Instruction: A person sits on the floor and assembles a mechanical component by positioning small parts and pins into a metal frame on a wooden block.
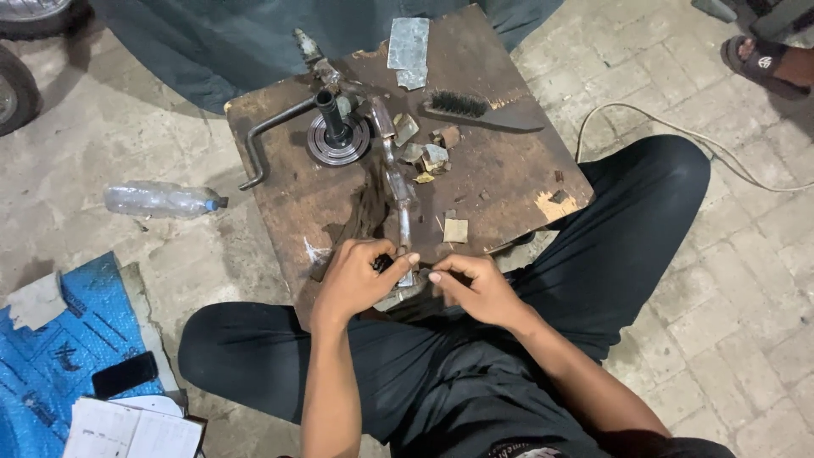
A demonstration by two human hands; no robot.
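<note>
Two bare hands meet at the near edge of a worn wooden surface. The left hand closes its grip on a small dark part; the right hand pinches narrowly at the near end of a long metal piece, which lies along the surface from the middle to that edge. This piece looks stiff, heavy and possibly greasy, so its slender near end seems the surest hold. Beyond lie a round metal hub, a bent crank handle, a wire brush and scattered metal scraps.
</note>
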